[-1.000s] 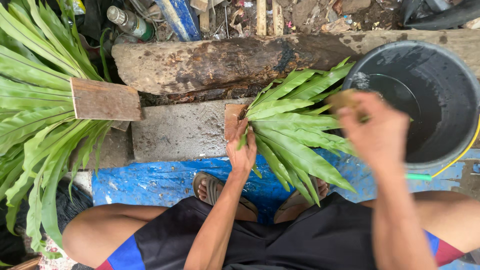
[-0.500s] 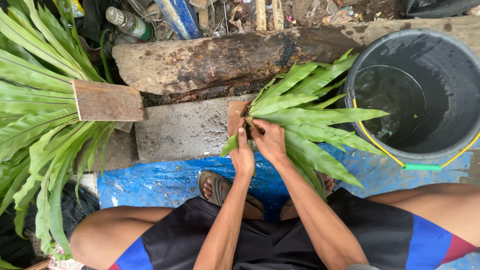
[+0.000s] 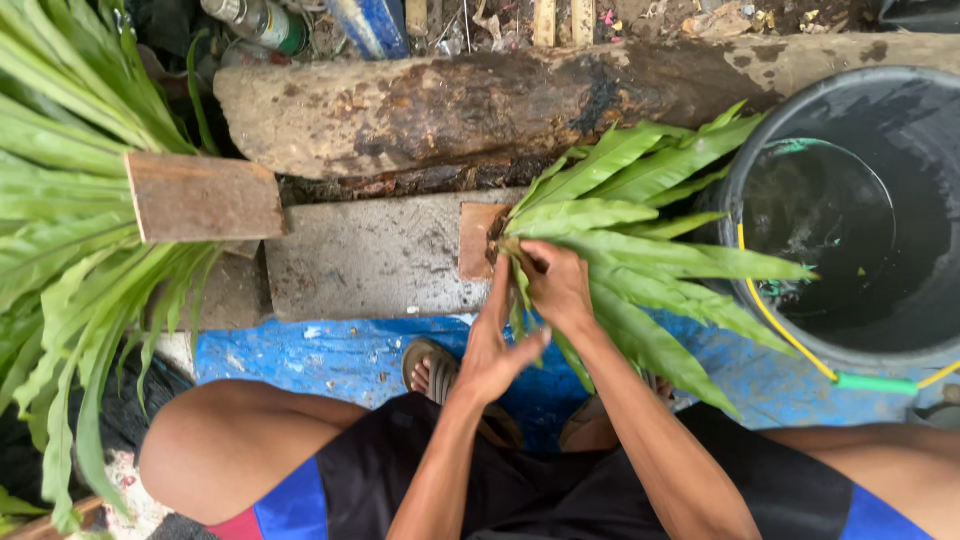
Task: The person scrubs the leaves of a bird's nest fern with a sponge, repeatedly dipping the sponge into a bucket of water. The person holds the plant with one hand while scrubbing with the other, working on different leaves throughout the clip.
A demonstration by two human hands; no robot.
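A black bucket [image 3: 850, 210] stands at the right, holding dark water with a few specks floating on it; a yellow hose [image 3: 790, 345] curves over its near rim to a green fitting. Just left of the bucket lies a bundle of long green leaves [image 3: 640, 240], its tips fanning toward the bucket and some reaching its rim, its stems gathered over a small brown wooden block [image 3: 478, 240] on a grey concrete slab [image 3: 370, 255].

The right hand [image 3: 560, 290] is closed around the stem end of the bundle, fingers curled down over it. The left hand [image 3: 495, 345] is just beside it and touching, fingers narrow and extended up along the stems, pinching a leaf.

Beyond the slab a rough old log [image 3: 450, 110] runs across, hemming in the far edge. At the far left a big heap of the same leaves [image 3: 70, 230] lies under a wooden board [image 3: 205, 197]. On the near side, a blue-painted surface [image 3: 330, 355] lies between the slab and the person's sandalled feet [image 3: 435, 368]. The bare stretch of slab left of the block is the only open room.
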